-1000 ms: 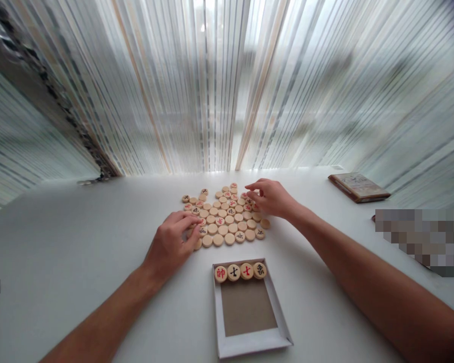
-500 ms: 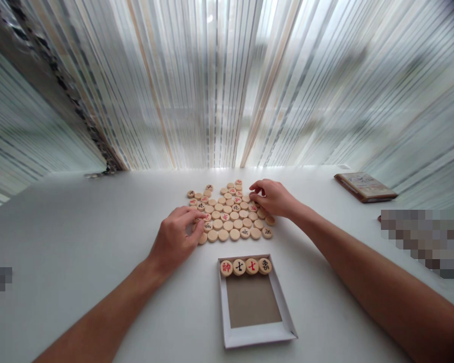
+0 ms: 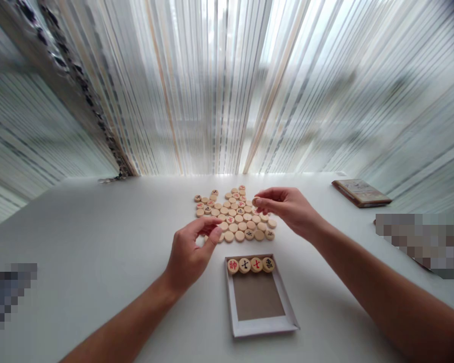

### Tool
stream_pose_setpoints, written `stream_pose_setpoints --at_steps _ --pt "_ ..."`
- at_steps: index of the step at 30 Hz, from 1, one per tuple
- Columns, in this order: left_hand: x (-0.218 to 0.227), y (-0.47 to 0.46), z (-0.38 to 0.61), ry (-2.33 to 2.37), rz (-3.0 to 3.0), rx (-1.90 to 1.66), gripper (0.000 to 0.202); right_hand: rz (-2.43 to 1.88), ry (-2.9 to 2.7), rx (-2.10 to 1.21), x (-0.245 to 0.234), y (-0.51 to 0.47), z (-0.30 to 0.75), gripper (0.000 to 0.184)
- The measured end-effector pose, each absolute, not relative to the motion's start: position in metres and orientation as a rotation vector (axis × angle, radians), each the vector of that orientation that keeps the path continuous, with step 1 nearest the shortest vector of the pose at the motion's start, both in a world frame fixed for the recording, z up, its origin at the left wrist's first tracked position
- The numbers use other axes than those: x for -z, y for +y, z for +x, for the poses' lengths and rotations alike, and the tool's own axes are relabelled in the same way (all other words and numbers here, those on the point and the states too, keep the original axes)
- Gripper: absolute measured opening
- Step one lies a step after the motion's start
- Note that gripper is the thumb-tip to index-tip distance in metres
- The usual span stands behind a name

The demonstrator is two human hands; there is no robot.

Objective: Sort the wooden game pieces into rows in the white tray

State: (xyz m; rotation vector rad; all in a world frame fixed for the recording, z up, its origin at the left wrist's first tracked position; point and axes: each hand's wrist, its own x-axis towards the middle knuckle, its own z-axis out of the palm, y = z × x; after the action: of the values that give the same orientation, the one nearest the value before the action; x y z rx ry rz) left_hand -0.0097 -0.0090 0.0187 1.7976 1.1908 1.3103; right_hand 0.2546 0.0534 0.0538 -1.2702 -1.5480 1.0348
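A cluster of round wooden Chinese chess pieces [image 3: 236,217] lies on the white table [image 3: 98,242]; some show red or black characters and others are blank. My left hand [image 3: 191,252] is raised just off the cluster's near left edge, thumb and fingers pinched together; what they hold is hidden. My right hand [image 3: 293,209] hovers over the cluster's right side, with a pale wooden piece [image 3: 256,201] pinched between thumb and forefinger. In front of the cluster lies a shallow white box tray [image 3: 263,327] with a brown floor. A row of several pieces [image 3: 250,265] lies face up along its far end.
A flat brown box [image 3: 361,193] lies at the far right of the table. A blurred-out patch [image 3: 423,242] covers something at the right edge. Striped sheer curtains [image 3: 227,85] hang right behind the table's far edge.
Both hands have lifted off the cluster of pieces, the left one rising and closing into a pinch, the right one coming up with a piece. The view has shifted a little to the left.
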Motion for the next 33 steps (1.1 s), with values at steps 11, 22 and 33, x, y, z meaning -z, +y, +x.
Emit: stream_pose_setpoints --at_steps 11,22,33 --pt "-0.030 -0.038 0.014 0.888 1.371 -1.177 0.024 -0.928 -1.081 -1.585 -0.032 -0.036 0.209 0.030" --pt "-0.043 -0.043 0.022 0.881 1.214 -1.060 0.029 -0.931 -1.030 -1.666 -0.030 -0.045 0.221 0.024" --pt "-0.040 -0.046 0.023 0.893 1.251 -1.123 0.013 -0.890 -1.119 -1.547 -0.036 -0.047 0.218 0.024"
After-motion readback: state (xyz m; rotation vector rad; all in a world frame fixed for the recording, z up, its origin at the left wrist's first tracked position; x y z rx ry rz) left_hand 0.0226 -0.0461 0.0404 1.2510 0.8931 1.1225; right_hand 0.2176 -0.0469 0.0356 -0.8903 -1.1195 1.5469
